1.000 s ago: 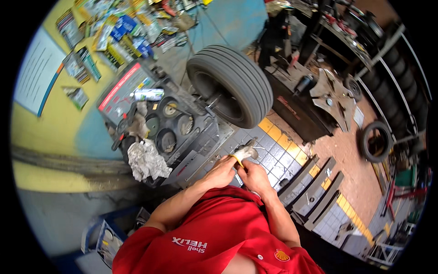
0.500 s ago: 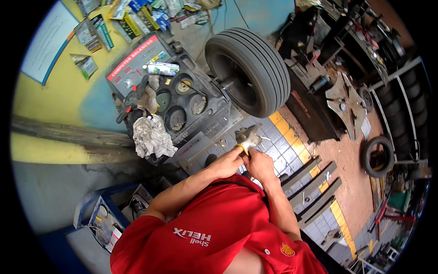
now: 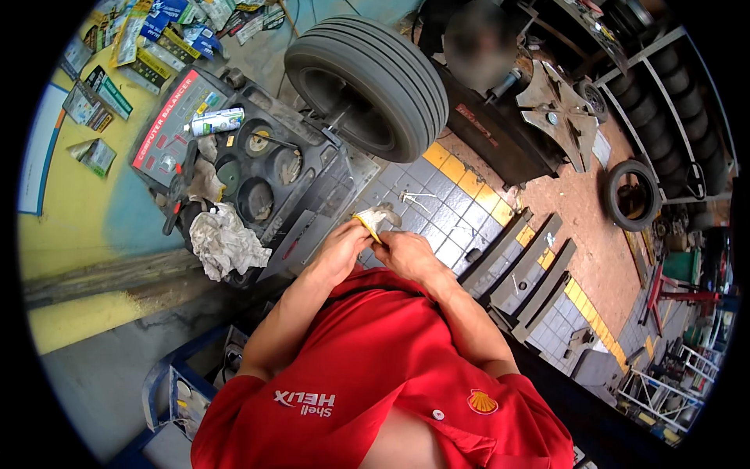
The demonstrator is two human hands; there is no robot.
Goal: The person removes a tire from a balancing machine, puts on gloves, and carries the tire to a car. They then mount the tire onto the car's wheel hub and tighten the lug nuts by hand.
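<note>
My left hand (image 3: pixel 344 246) and my right hand (image 3: pixel 402 254) are together at my waist, both closed on a soiled whitish work glove (image 3: pixel 380 216) with a yellow cuff; the left one is at the cuff, and the fingertips of both are partly hidden. Above them, a grey wheel balancing machine (image 3: pixel 168 137) carries a large tyre (image 3: pixel 406 90) on its shaft at its right side. A white-and-blue spray can (image 3: pixel 217 121) lies on the machine's tray, and crumpled whitish paper or rag (image 3: pixel 226 242) hangs over its near left corner.
Packets cover the yellow wall (image 3: pixel 47 266). Right are a tyre changer (image 3: pixel 558 117), a blurred patch above it, a standing tyre (image 3: pixel 654 199), a tyre rack (image 3: pixel 695 187) and dark metal ramps (image 3: pixel 512 270) on tiles. A blue-framed cart (image 3: pixel 168 367) stands lower left.
The view has shifted, so the machines appear higher and further left. My hands have moved left and up in the picture, still holding the glove together.
</note>
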